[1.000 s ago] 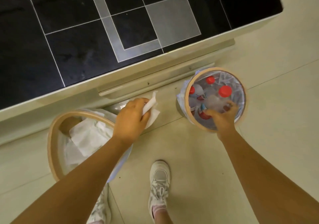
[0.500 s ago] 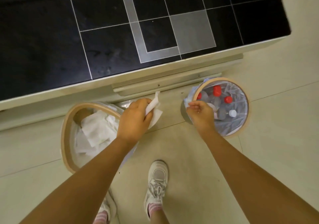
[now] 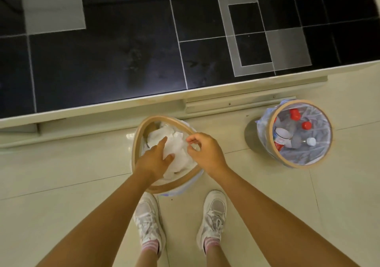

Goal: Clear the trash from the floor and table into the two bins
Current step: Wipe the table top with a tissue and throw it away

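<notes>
The paper bin (image 3: 135, 143), tan-rimmed with a clear liner, stands on the floor right in front of me, full of crumpled white tissues (image 3: 177, 145). My left hand (image 3: 153, 159) is inside its mouth, fingers straight, resting on the tissues. My right hand (image 3: 207, 153) hovers at the bin's right rim, thumb and fingers curled together and seemingly pinching the thin clear liner there. Off to the right, the round bottle bin (image 3: 269, 141) holds several plastic bottles (image 3: 284, 136) with red and white caps.
A black glass table (image 3: 123, 50) with a cream edge fills the upper half of the view, its drawer handle just behind the bins. My two white shoes (image 3: 148, 215) stand on the pale tiled floor (image 3: 61, 163) directly below the paper bin.
My left hand has let the tissue go into the paper bin and now lies open on the pile. My right hand left the bottle bin and came across to the paper bin's rim.
</notes>
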Available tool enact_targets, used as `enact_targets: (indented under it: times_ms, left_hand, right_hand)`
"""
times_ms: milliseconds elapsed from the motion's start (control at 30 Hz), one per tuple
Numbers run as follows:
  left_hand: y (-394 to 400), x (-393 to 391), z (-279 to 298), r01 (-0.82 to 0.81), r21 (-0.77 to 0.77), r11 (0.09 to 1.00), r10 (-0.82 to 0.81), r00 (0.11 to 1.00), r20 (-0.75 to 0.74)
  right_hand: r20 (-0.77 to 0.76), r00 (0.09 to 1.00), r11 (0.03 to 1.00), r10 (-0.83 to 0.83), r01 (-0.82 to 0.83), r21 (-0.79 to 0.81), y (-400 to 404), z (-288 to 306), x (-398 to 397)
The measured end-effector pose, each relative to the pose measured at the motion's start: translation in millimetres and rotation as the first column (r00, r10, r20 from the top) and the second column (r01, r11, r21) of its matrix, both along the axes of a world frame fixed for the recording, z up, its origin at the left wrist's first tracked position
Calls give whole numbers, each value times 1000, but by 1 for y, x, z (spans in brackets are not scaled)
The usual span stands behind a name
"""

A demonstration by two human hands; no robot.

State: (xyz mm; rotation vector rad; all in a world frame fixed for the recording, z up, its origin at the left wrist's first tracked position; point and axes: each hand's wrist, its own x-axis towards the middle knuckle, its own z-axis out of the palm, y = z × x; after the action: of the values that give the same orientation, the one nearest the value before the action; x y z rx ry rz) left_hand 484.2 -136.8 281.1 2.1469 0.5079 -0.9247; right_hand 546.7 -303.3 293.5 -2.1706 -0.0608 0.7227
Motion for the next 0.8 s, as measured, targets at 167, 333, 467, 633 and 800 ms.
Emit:
enact_targets:
  times_ms: [167,333,467,633,800]
  left_hand:
    - [26,-3,37,-85,-36,996,90,981,171]
    - [71,5,106,-189,0,982,177,923,340]
    - [119,23,155,-286,47,957,240,872,427]
    - [163,42,189,-407,116,906,312,828,467]
    - [210,43,208,-477,111,872,375,795,477]
  right_hand:
    - [42,991,984,129,-123,-129,24,29,-12]
    - [212,951,963,223,-182,-198,60,85,1]
    - [345,908,969,239,-202,-140,103,132,23]
    - [379,878,956,293,-272,-109,157,171,44]
    - [402,849,938,343,-328,-109,218,205,55]
